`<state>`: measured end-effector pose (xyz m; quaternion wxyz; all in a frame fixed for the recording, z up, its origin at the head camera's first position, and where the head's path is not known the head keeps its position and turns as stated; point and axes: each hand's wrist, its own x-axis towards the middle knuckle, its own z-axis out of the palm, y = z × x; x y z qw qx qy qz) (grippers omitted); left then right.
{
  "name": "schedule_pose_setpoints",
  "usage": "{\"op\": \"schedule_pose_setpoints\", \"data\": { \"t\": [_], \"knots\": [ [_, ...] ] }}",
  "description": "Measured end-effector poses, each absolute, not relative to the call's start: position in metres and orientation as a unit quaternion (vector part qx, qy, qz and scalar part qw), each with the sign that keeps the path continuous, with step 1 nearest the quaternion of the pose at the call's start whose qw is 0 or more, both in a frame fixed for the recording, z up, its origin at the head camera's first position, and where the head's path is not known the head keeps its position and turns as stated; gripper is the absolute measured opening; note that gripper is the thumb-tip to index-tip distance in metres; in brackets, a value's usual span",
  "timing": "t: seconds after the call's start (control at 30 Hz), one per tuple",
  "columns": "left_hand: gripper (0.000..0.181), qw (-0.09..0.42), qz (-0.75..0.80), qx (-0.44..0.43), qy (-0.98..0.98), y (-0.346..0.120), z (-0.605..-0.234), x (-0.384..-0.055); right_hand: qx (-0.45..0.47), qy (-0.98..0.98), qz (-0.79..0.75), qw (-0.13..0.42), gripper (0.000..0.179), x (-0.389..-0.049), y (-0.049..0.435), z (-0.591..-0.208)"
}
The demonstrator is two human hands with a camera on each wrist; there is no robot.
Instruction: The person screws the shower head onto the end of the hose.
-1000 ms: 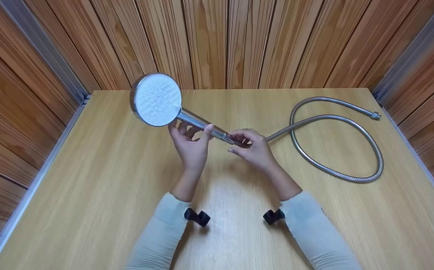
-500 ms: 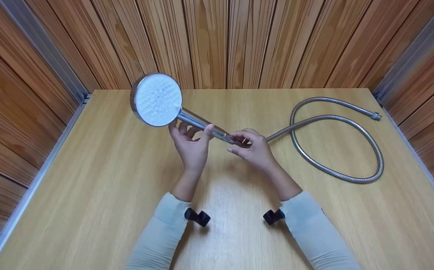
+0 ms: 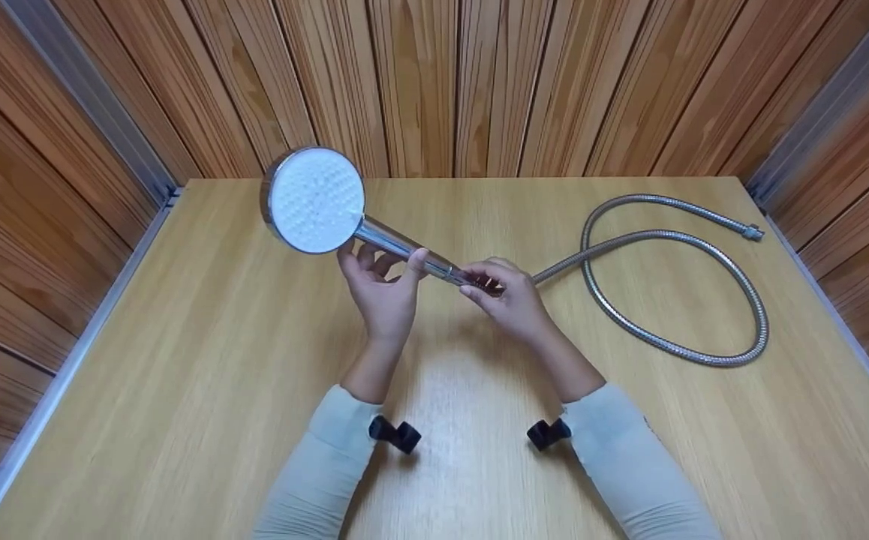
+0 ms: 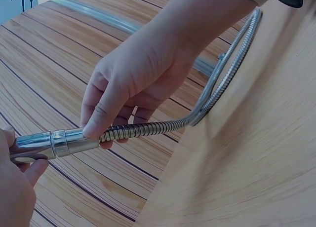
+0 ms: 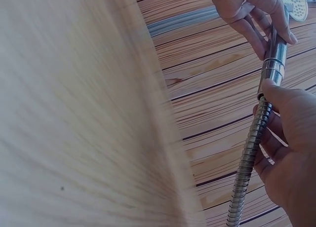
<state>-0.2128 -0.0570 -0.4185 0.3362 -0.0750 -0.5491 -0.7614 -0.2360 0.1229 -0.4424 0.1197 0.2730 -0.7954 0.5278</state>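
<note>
A chrome handheld shower head (image 3: 317,201) with a round white spray face is held up over the table, its face toward the head camera. My left hand (image 3: 383,304) grips its handle (image 3: 404,246), thumb on the near side and fingers behind. At the handle's lower end, the metal hose nut (image 4: 81,139) sits in line with the handle. My right hand (image 3: 511,298) pinches this nut between thumb and fingers, as both wrist views show. From there the ribbed metal shower hose (image 5: 245,160) runs away past the right fingers, which partly hide it in the head view.
Most of the hose lies in a loop on the right of the wooden table (image 3: 179,375), with its free end fitting (image 3: 753,232) near the back right corner. Wood-plank walls (image 3: 419,90) with metal corner strips surround the table. Small black wrist cameras (image 3: 397,434) sit at both sleeves.
My right thumb has moved up from below, from apart to pressing on the hose nut. The left hand and shower head have stayed in place.
</note>
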Motion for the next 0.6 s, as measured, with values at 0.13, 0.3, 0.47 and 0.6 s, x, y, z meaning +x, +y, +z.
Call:
{"op": "schedule_pose_setpoints", "data": {
  "t": [0.13,0.3,0.47,0.6],
  "knots": [
    [0.086,0.337,-0.760,-0.078,-0.550,-0.0570,-0.4183,-0.2126,0.274,-0.797,0.527,0.111,0.022,-0.2359,0.1238,-0.4424],
    [0.085,0.331,-0.766,-0.078,-0.546,-0.0566,-0.4194,-0.2127,0.258,-0.800,0.530,0.114,0.032,-0.2347,0.1217,-0.4413],
    [0.085,0.325,-0.768,-0.068,-0.548,-0.0555,-0.4207,-0.2125,0.234,-0.801,0.537,0.123,0.029,-0.2328,0.1183,-0.4408],
    [0.086,0.327,-0.766,-0.067,-0.549,-0.0554,-0.4203,-0.2126,0.229,-0.797,0.543,0.129,0.025,-0.2325,0.1174,-0.4411]
  ]
}}
